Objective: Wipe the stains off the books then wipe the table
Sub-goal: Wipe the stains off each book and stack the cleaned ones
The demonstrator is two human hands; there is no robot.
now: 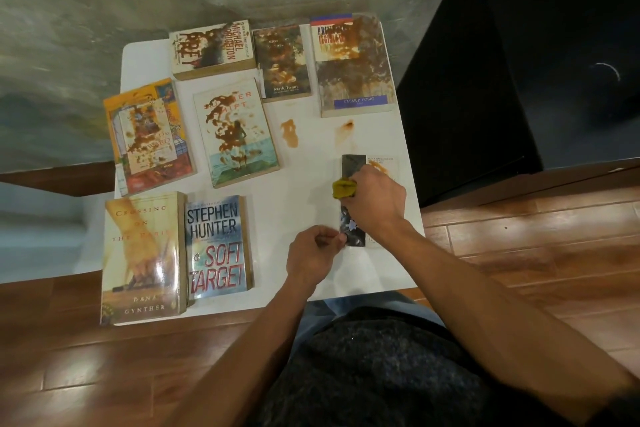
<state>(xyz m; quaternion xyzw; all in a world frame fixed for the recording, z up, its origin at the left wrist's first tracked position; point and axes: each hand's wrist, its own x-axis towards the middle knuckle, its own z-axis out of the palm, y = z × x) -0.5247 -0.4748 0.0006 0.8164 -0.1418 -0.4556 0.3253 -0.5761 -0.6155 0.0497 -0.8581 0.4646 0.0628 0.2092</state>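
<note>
Nearest the camera, at the bottom centre of the frame, a dark speckled garment (374,367) covers the person's torso, with both bare forearms reaching up toward the white tabletop (311,163).

Right hand (375,199): fingers curled around a yellow cloth (343,188), pressing it onto a book at the right of the tabletop. This book (353,163) has a dark strip down its left side and a pale cover carrying a brown stain near its upper edge; the hand hides most of it.

Left hand (311,253): fingertips pinch the lower left corner of the same book, holding it against the tabletop.

Two brown stains sit on the bare tabletop above this book: one (290,133) near centre, a smaller one (347,126) to its right.

Seven other books lie flat. Lower left: "Crossing on the Paris" (142,256) and, touching its right side, "Soft Target" (218,246); neither shows distinct blotches. Middle left: an orange-covered book (150,135) and a beach-scene book (237,132), both blotched brown. Top row: "Prey" (213,48), a Mark Twain volume (282,62) and a large heavily stained book (355,66).

Wooden floor (519,236) surrounds the tabletop. A black block (536,45) fills the upper right.
</note>
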